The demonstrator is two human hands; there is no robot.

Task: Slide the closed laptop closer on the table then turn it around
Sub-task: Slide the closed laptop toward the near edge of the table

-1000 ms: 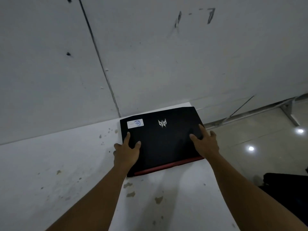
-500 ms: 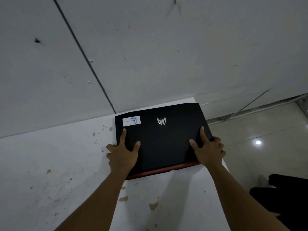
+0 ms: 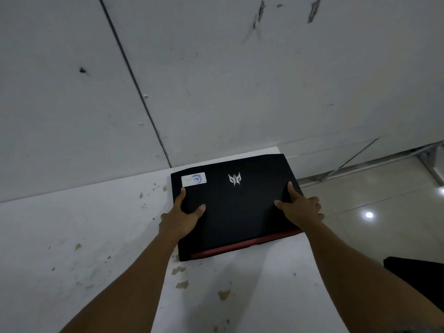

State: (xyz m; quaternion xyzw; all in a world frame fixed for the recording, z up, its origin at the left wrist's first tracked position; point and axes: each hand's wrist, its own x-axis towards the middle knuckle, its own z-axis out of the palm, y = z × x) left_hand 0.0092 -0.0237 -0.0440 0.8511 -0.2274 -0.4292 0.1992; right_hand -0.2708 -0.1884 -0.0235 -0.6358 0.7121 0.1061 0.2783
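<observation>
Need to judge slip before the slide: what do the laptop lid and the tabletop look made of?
Laptop lid: matte black, finely textured, probably plastic; no glare, silvery logo, white sticker, red strip along the near edge. Table: white painted or laminated board, smooth; brown chips show a layer beneath.

The tabletop (image 3: 72,236) was white and scuffed, with brown chipped patches scattered over it, the largest ones near the front middle. It butted against a pale wall at the back. A closed black laptop (image 3: 237,212) lay flat on it at the far right corner, its red-trimmed edge toward the person, a white sticker (image 3: 193,179) and a silver logo (image 3: 234,179) on the lid.
</observation>
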